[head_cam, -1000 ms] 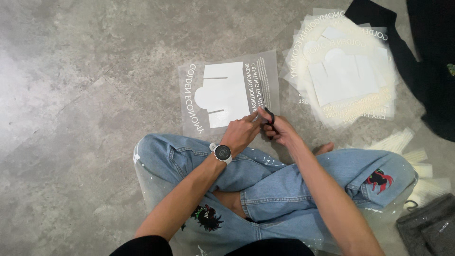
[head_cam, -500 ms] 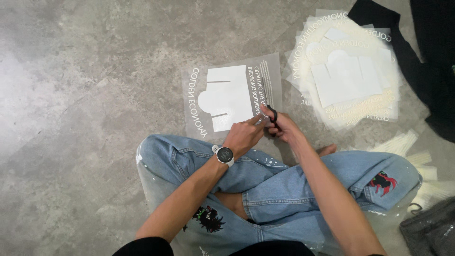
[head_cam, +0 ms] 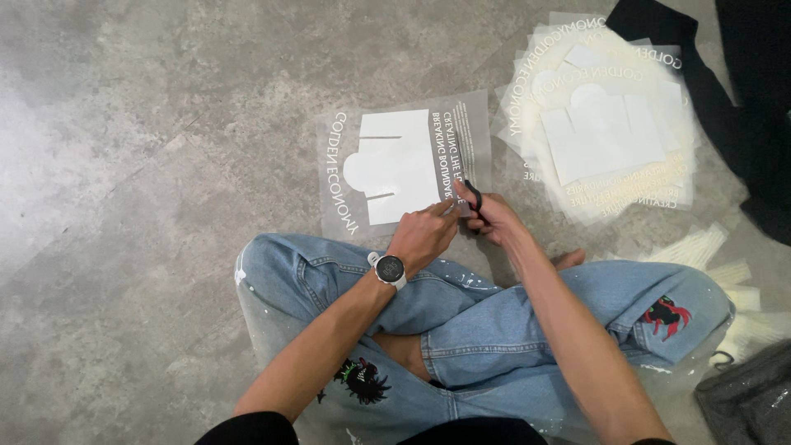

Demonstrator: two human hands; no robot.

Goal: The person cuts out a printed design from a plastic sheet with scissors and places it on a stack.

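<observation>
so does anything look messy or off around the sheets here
The stack of sheets at upper right is fanned out unevenly, edges askew. The single grey sheet under the left hand and right hand lies flat. Nothing looks spilled or torn.

left hand (head_cam: 422,237) pinching transfer sheet (head_cam: 404,169) edge | right hand (head_cam: 493,221) working black scissors (head_cam: 473,194)

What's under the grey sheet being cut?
The grey sheet lies flat on bare concrete floor, its near edge by the jeans. Whatever is beneath it is covered.

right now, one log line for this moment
left hand: pins sheet | right hand: scissors at sheet edge | stack beside
</observation>
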